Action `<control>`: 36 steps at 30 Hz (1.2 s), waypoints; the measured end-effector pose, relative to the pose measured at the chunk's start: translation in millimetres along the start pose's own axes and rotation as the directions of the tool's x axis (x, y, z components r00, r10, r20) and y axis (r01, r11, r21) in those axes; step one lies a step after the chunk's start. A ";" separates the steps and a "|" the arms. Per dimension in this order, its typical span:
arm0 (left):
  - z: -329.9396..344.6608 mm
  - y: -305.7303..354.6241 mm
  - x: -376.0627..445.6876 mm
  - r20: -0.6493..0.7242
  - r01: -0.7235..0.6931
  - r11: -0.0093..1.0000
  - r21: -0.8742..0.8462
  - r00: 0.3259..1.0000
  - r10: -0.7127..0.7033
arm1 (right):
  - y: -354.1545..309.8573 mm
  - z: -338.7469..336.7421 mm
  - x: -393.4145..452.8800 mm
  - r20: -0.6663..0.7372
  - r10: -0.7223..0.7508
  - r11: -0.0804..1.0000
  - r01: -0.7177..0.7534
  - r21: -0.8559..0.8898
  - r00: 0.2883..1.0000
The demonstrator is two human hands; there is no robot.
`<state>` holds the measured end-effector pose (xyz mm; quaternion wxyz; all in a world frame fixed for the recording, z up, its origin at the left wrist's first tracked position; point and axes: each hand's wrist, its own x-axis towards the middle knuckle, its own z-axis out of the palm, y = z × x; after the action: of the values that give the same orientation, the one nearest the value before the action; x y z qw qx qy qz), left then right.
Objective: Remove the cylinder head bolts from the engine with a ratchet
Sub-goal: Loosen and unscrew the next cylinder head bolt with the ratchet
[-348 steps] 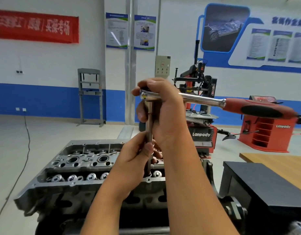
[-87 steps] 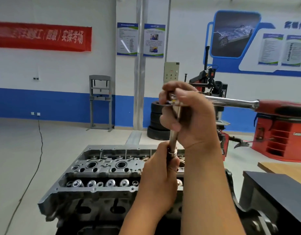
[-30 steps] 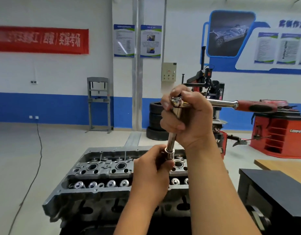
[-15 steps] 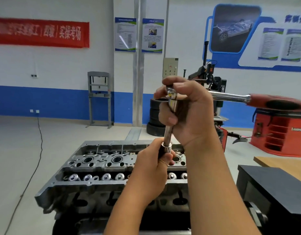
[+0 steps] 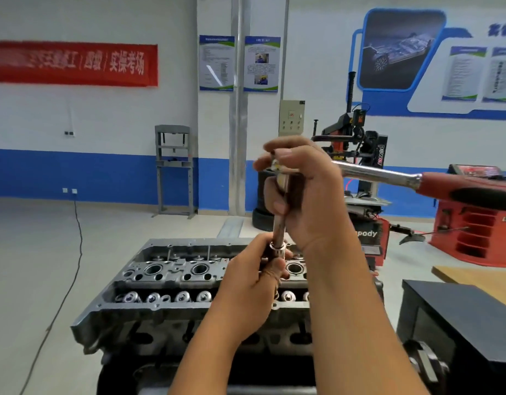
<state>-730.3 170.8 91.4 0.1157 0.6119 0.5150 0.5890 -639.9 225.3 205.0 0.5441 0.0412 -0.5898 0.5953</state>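
Workshop floor, near to far: cylinder head (image 5: 166,283) on engine, left hand (image 5: 253,283) fingers gripping the socket (image 5: 278,248) low over it, right hand (image 5: 306,192) wrapped round ratchet (image 5: 388,178) head, handle pointing right, tyre changer (image 5: 357,155) behind.

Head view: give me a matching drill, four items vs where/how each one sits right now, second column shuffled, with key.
Items
1. left hand
2. right hand
3. red-and-black ratchet handle
4. grey metal cylinder head

States
A. juts out to the right, free of either hand
B. grips the lower end of the chrome extension bar
C. sits under both hands, valve springs exposed
D. wraps the ratchet head at the top of the bar

Pairs: 1-B, 2-D, 3-A, 4-C
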 end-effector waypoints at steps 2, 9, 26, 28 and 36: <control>4.7 -0.5 2.1 -0.067 0.026 1.000 -0.008 0.997 -0.027 | 0.4 -5.1 2.7 0.051 0.014 0.998 -0.017 0.062 0.999; 17.6 -1.2 1.2 -0.235 -0.042 0.995 0.090 0.970 0.062 | 25.9 12.1 -1.3 -0.232 -0.511 0.809 0.371 -0.457 0.828; 20.4 -1.2 3.6 -0.281 0.019 1.000 -0.010 0.959 -0.021 | 32.6 9.4 -6.0 -0.510 -0.328 0.945 0.269 -0.188 0.795; 18.5 -0.3 1.9 -0.268 -0.011 1.000 -0.012 0.963 0.008 | 34.1 15.7 -8.0 -0.505 -0.461 0.887 0.356 -0.295 0.730; -1.2 -2.3 3.6 0.011 0.009 1.000 0.011 1.000 -0.009 | 5.9 8.5 -4.9 -0.097 -0.066 0.996 0.059 -0.069 0.993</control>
<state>-733.3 174.0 92.2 0.1178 0.6135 0.5202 0.5823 -647.1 217.6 200.3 0.5921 0.0121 -0.5799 0.5595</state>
